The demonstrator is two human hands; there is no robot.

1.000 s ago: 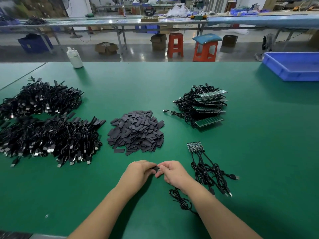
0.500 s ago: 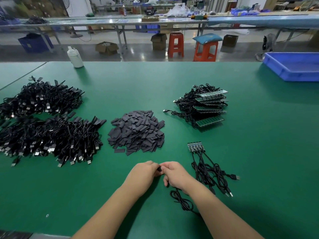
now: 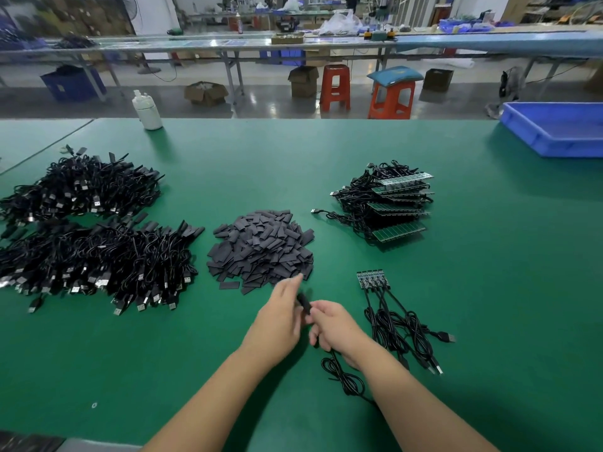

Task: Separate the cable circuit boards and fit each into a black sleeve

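Note:
My right hand [image 3: 336, 324] pinches a cable end covered by a black sleeve [image 3: 304, 303]; its cable [image 3: 342, 376] trails down under my wrist. My left hand [image 3: 280, 309] is blurred, with its fingers stretched out towards the heap of loose black sleeves [image 3: 261, 249] just ahead of it. I cannot tell whether it still touches the sleeved end. To the right lies a short strip of joined circuit boards [image 3: 372, 278] with their cables [image 3: 401, 327] coiled below. A stack of green board panels with cables [image 3: 398, 207] sits further back.
Two big piles of black sleeved cables [image 3: 98, 262] [image 3: 81, 190] fill the left of the green table [image 3: 505, 305]. A white bottle [image 3: 147, 109] stands at the far edge and a blue tray [image 3: 554, 132] at the far right.
Both hands were pinched together on the small piece. My left hand has now opened and swung forward towards the sleeve heap, while my right hand keeps the sleeved end.

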